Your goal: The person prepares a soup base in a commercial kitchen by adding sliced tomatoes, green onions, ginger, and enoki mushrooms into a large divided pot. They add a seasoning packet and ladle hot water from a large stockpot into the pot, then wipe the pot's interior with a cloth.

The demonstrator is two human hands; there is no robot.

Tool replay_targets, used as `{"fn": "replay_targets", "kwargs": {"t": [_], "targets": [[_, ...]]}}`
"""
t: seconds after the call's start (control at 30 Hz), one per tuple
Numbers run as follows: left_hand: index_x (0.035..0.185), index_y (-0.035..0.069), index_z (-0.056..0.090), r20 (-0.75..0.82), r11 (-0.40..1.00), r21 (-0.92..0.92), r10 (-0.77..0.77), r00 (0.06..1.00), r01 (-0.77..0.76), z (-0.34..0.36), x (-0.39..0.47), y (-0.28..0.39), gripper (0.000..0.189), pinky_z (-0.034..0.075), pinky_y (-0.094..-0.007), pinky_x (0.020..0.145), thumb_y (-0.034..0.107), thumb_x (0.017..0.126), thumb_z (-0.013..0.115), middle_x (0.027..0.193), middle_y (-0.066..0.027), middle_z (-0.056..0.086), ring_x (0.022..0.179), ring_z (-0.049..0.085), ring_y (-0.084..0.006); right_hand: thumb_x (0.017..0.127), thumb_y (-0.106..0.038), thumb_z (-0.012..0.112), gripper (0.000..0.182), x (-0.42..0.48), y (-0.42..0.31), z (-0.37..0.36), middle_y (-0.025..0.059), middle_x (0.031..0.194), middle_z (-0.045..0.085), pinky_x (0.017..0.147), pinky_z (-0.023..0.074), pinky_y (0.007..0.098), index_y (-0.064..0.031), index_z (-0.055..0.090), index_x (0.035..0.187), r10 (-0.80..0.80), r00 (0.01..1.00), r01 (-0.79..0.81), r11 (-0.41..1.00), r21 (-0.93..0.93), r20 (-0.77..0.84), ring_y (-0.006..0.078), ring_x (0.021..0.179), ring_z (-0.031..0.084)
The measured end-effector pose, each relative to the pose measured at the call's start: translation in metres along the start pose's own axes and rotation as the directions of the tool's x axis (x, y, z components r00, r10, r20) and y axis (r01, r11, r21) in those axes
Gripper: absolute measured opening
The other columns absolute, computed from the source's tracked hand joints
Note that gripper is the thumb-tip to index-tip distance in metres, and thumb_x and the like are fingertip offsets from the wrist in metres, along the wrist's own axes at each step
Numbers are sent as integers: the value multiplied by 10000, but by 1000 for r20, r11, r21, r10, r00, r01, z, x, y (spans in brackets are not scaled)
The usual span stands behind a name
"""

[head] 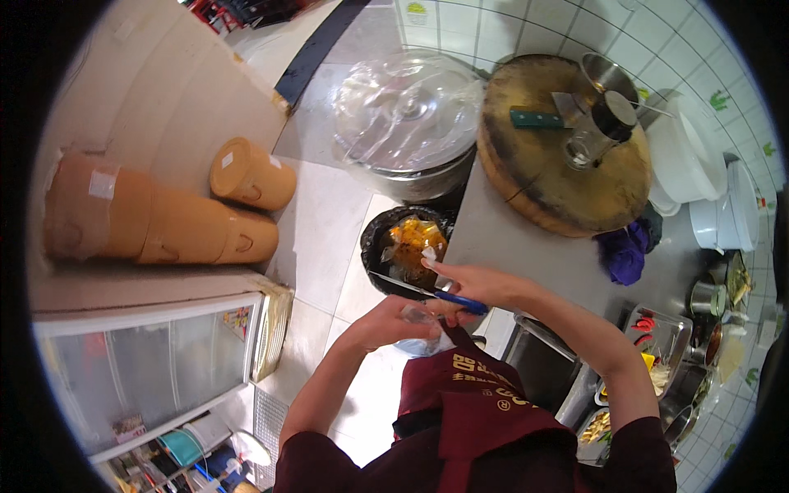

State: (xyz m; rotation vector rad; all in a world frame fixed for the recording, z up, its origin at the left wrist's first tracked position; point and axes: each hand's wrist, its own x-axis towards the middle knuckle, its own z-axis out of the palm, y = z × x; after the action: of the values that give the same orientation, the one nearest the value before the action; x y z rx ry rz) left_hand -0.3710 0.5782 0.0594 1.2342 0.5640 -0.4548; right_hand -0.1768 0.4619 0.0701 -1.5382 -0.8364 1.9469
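Both of my hands are close together in front of the dark red apron. My right hand pinches a scrap of clear plastic and also holds a blue-handled tool, whose thin metal part points left. Crumpled clear plastic is gripped in my left hand. Beyond them stands a bin with a black liner, holding a clear bag of orange and yellow matter.
A large plastic-covered metal pot stands beyond the bin. On the steel counter lies a round wooden chopping block with a green-handled cleaver and a glass jar. Orange-brown lidded tubs and a glass-front cabinet are left.
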Motion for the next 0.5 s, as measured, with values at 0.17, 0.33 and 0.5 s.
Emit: {"fn": "replay_targets", "kwargs": {"t": [0.17,0.33,0.5], "targets": [[871,26,712,-88,980,188,86,992,-68,2,-4,45,148,480,-249,652,135,781,756,797,-17,675,744,601,-85,805,-458,725,674,-34,47,-11,112,759,670,614,512,302,-55,467,1279,-180,957,173,984,-50,-228,180,670,658],[856,-34,692,-41,966,-82,241,970,-244,-2,8,57,122,545,-305,734,12,761,752,830,-109,697,796,667,-176,712,-630,717,686,-138,85,-28,157,817,674,712,489,438,-71,540,1068,-157,504,-206,933,-294,-849,367,785,649],[904,15,697,253,915,139,337,907,-379,16,47,83,117,530,-284,785,89,821,731,916,-75,707,865,654,-135,734,-444,760,588,-189,87,-100,198,879,653,755,486,487,-50,503,1088,-191,11,-387,904,-181,-981,407,867,630]]}}
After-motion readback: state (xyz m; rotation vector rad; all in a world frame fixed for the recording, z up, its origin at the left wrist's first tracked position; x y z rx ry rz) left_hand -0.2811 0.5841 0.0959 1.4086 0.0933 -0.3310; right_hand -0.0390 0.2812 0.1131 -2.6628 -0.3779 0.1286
